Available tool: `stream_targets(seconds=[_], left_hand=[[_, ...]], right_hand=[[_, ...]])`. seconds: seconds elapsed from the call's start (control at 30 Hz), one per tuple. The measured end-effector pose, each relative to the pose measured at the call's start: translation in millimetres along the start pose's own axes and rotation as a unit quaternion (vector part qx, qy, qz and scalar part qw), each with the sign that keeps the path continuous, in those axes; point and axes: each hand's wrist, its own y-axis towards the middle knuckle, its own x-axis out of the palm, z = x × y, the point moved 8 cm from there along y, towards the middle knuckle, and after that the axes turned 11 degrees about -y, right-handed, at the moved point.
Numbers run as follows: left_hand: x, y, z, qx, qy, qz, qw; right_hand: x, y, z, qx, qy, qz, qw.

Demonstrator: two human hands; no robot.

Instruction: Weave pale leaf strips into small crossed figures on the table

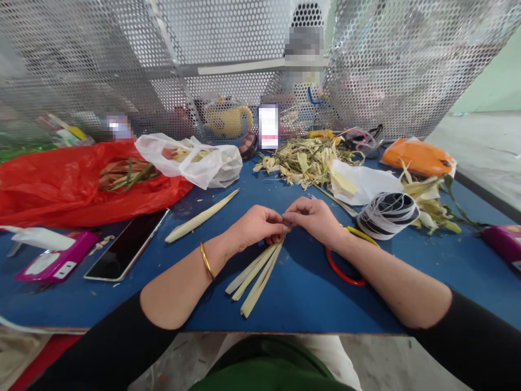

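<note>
Several pale dried husk strips (258, 271) fan out toward me over the blue table, their far ends gathered between my hands. My left hand (260, 225) pinches the bundle near that end. Fingertips of my right hand (311, 217) are pressed together at the same tip, touching the left fingers; what exactly they grip there is too small to make out. Scissors with red and yellow handles (345, 278) lie partly under my right wrist. A single rolled husk (202, 216) rests on the table left of my hands.
A spool of white cord (388, 214) stands to the right. Husk scraps (301, 160) are heaped at the back. On the left are a red plastic bag (49, 179), a white bag (195, 163), a dark phone (128, 247) and a purple device (61, 260). Perforated metal mesh (236, 43) stands behind.
</note>
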Motion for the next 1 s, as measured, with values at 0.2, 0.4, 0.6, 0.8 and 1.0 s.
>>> stream_targets(seconds=[0.2,0.4,0.6,0.8,1.0], left_hand=[[-0.6,2.0,-3.9,0.016,0.003,0.034,0.999],[-2.7,2.1,-5.7,-0.003,-0.03,0.034,0.999],[-5.4,1.4,-5.3,-0.001,-0.065,0.043,0.997],[-7.2,1.8,-7.4,-0.003,-0.074,0.043,0.996],[-11.4,1.0,-6.4,-0.015,-0.102,0.059,0.993]], right_hand=[[1.4,0.5,0.4,-0.002,0.011,-0.01,1.0],[-3.4,-0.7,-2.8,0.004,0.025,0.001,1.0],[1.2,-3.2,-6.0,0.031,0.083,-0.03,0.996],[4.9,-5.0,0.9,0.084,0.168,-0.03,0.982],[0.0,-2.0,1.0,0.065,0.127,-0.024,0.99]])
